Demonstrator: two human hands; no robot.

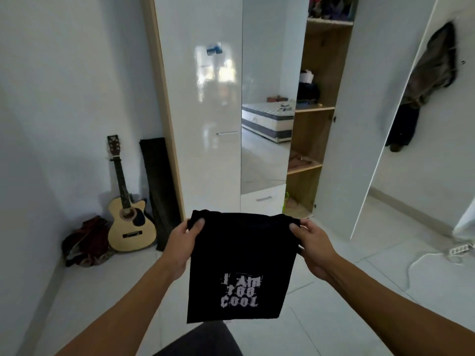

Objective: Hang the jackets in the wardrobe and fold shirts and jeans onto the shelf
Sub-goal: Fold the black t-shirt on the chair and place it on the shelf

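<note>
1. While our left hand (pixel 180 242) and right hand (pixel 312 244) pinch the top corners of the black, white-lettered cotton shirt (pixel 240 265) hanging before us, we keep its edges level.
2. We should halve it, then lay it on the open wooden wardrobe shelf (pixel 314 109).

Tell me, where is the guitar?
The guitar stands on the floor at the left of the head view, leaning on the wall, between a reddish bundle and a dark flat case beside the wardrobe.
</note>
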